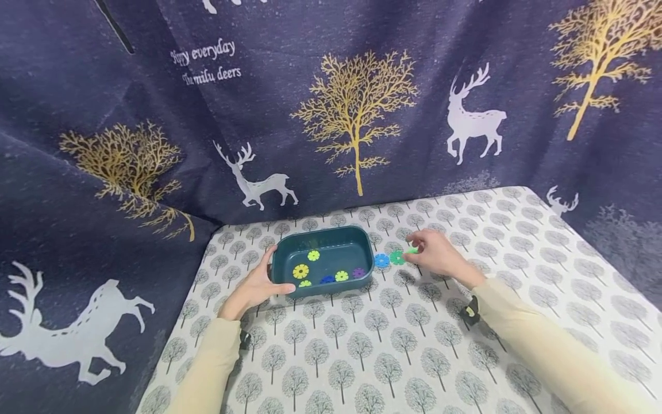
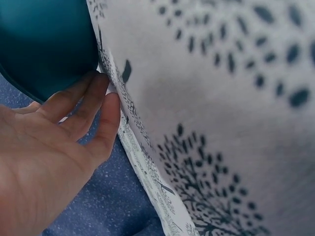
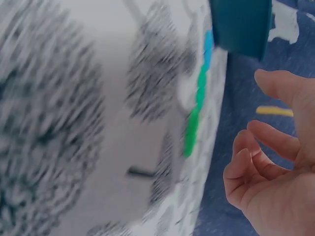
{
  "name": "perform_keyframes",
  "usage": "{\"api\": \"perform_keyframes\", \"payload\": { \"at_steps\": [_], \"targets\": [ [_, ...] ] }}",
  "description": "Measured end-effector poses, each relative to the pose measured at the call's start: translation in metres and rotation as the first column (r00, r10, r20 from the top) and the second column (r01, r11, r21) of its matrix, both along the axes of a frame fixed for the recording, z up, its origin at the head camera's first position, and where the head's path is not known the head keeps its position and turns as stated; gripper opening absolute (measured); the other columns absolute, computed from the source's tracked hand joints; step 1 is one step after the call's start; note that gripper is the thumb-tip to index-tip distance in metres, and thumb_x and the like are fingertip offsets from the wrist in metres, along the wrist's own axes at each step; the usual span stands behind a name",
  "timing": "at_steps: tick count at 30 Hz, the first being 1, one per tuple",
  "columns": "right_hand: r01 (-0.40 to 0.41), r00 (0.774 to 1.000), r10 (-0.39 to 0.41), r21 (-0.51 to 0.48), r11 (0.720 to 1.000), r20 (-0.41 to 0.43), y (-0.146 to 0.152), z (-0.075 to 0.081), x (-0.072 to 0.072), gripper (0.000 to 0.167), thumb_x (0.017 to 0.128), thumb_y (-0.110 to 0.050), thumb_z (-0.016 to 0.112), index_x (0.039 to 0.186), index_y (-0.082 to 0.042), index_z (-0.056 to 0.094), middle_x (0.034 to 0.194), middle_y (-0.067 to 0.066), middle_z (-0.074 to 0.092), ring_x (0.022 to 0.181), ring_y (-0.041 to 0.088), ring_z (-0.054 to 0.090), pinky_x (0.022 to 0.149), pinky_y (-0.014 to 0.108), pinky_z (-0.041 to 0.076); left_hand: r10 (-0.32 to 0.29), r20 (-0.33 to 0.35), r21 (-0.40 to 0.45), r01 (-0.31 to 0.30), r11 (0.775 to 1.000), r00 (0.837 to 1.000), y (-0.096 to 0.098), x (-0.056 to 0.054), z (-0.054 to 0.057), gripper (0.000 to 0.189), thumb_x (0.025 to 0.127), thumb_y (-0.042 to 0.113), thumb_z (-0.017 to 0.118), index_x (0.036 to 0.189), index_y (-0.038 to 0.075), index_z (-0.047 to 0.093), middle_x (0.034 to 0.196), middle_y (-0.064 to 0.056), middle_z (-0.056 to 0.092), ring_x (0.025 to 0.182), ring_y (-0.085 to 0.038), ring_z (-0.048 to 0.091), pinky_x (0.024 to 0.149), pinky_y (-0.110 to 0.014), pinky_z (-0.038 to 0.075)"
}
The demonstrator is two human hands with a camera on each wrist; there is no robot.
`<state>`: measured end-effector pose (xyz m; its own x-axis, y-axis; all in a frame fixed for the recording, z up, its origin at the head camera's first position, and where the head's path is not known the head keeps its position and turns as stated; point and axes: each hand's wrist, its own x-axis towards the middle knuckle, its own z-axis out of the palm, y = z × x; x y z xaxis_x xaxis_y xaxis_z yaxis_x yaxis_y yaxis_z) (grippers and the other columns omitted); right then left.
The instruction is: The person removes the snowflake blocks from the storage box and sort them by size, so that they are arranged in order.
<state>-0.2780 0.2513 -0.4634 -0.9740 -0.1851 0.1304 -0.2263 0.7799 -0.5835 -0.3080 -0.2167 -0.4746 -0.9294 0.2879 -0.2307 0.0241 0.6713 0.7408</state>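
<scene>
A dark teal plastic bin (image 1: pixel 323 237) stands on the table, and my left hand (image 1: pixel 256 287) holds its left end, thumb at the front rim and fingers along the outer wall. Flower-shaped plastic discs lie inside: yellow (image 1: pixel 300 271), yellow-green (image 1: pixel 342 276), dark blue (image 1: pixel 327 280) and purple (image 1: pixel 359 273). Just right of the bin, a light blue disc (image 1: pixel 381 260), a green disc (image 1: pixel 396 257) and a bright green disc (image 3: pixel 191 135) form a row on the cloth. My right hand (image 1: pixel 433 252) hovers by the row's right end, thumb and forefinger apart, holding nothing.
A white tablecloth (image 1: pixel 362 345) with grey trees covers the table. Behind it and to the left hangs a dark blue curtain (image 1: pixel 414 172) with deer and golden trees. A dark band (image 1: pixel 470 311) sits on the right wrist.
</scene>
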Motion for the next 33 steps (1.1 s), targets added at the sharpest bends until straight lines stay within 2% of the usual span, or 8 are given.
{"api": "perform_keyframes", "payload": {
  "at_steps": [5,11,14,18,22,28,33],
  "targets": [
    [-0.039,0.998,0.037,-0.036,0.999,-0.053,-0.021,0.011,0.001,0.047,0.091,-0.019,0.086,0.129,0.006,0.073,0.112,0.023,0.076,0.095,0.027,0.067,0.086,0.042,0.058,0.0,0.003,0.006,0.0,1.0,1.0,-0.002,0.002,0.001,0.135,0.083,0.045,0.096,0.177,0.034,0.001,0.181,-0.029,0.018,0.16,-0.059,0.033,0.125,-0.077,0.036],
    [-0.076,0.997,0.075,-0.084,0.994,-0.009,-0.051,0.026,0.002,0.048,0.092,-0.023,0.086,0.131,0.002,0.072,0.109,0.017,0.076,0.095,0.022,0.066,0.084,0.036,0.058,-0.003,-0.003,-0.002,0.003,1.0,1.0,-0.006,0.003,-0.003,0.138,0.08,0.048,0.097,0.177,0.031,0.001,0.179,-0.031,0.022,0.158,-0.06,0.036,0.124,-0.077,0.037],
    [-0.102,0.995,0.101,-0.094,0.99,-0.012,-0.066,0.034,-0.001,0.048,0.093,-0.024,0.086,0.131,0.0,0.073,0.106,0.013,0.074,0.093,0.02,0.063,0.082,0.03,0.054,-0.007,-0.015,0.0,0.007,1.0,1.0,-0.006,0.0,-0.004,0.138,0.08,0.048,0.097,0.177,0.031,0.002,0.178,-0.032,0.023,0.157,-0.06,0.038,0.124,-0.077,0.038],
    [-0.143,0.99,0.142,-0.093,0.985,-0.015,-0.086,0.041,-0.007,0.047,0.094,-0.025,0.085,0.133,-0.002,0.073,0.108,0.012,0.073,0.092,0.019,0.061,0.082,0.031,0.052,-0.008,-0.024,0.006,0.008,1.0,1.0,-0.003,-0.003,-0.005,0.137,0.08,0.047,0.097,0.177,0.031,0.002,0.177,-0.032,0.027,0.155,-0.059,0.041,0.123,-0.077,0.039],
    [-0.195,0.981,0.195,-0.068,0.978,0.001,-0.108,0.042,-0.015,0.048,0.096,-0.028,0.084,0.136,-0.004,0.072,0.112,0.011,0.074,0.088,0.018,0.061,0.084,0.036,0.054,0.006,-0.014,0.022,-0.005,1.0,1.0,-0.004,-0.002,-0.006,0.136,0.08,0.046,0.097,0.177,0.031,0.003,0.179,-0.03,0.025,0.157,-0.058,0.039,0.124,-0.076,0.038],
    [-0.226,0.972,0.229,-0.064,0.972,0.057,-0.134,0.038,-0.026,0.048,0.098,-0.031,0.082,0.139,-0.008,0.07,0.124,0.017,0.074,0.097,0.021,0.067,0.093,0.045,0.058,0.013,-0.017,0.049,-0.012,0.999,1.0,-0.003,-0.002,-0.007,0.137,0.079,0.044,0.098,0.177,0.031,0.004,0.18,-0.027,0.023,0.159,-0.056,0.037,0.127,-0.076,0.034],
    [-0.256,0.962,0.26,-0.064,0.965,0.087,-0.148,0.035,-0.033,0.049,0.099,-0.032,0.081,0.14,-0.008,0.07,0.129,0.021,0.073,0.102,0.023,0.069,0.096,0.047,0.059,0.015,-0.008,0.069,-0.014,0.998,1.0,-0.003,-0.002,-0.004,0.138,0.078,0.043,0.099,0.177,0.032,0.003,0.182,-0.024,0.019,0.162,-0.054,0.032,0.129,-0.076,0.031]
  ]
}}
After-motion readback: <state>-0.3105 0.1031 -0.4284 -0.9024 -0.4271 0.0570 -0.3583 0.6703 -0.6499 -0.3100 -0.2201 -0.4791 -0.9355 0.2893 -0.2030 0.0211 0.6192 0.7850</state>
